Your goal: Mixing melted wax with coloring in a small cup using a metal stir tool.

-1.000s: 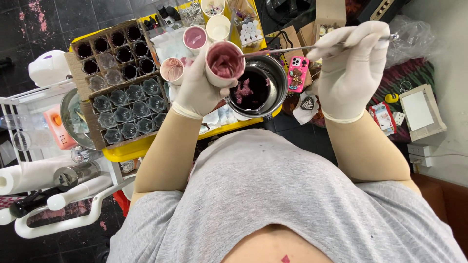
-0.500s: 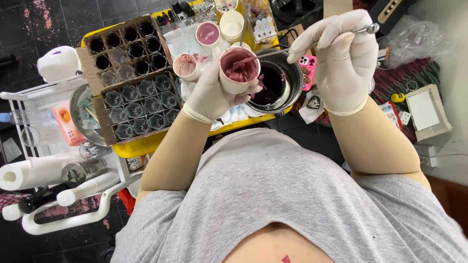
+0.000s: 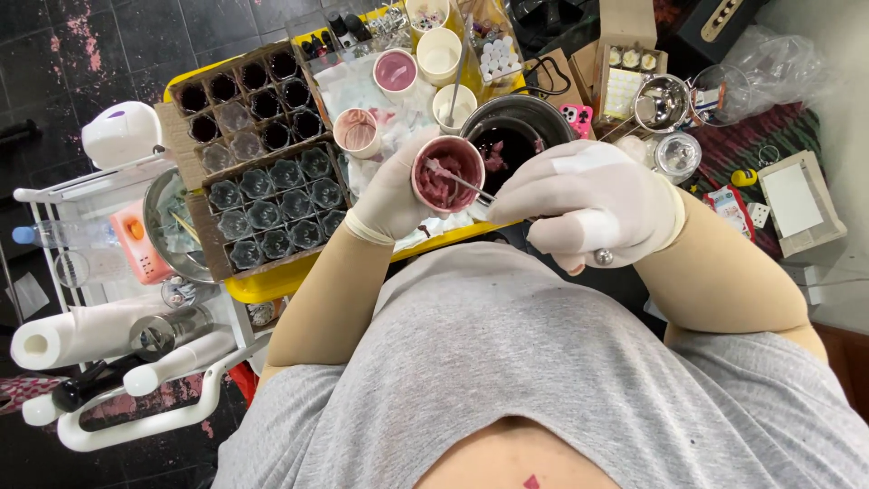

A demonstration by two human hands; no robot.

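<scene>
The yellow plastic tray (image 3: 272, 288) carries everything, kept within arm's reach. On its left sits one brown cardboard divider box (image 3: 258, 167) of small glass jars, cells keeping them upright. Right of the box, above the tray's near edge, the gloved left hand (image 3: 394, 195) wraps one pink-stained paper cup (image 3: 448, 174), tilted toward the person for access. The gloved right hand (image 3: 588, 210) pinches one thin metal stirrer (image 3: 462, 181), tip in the cup.
</scene>
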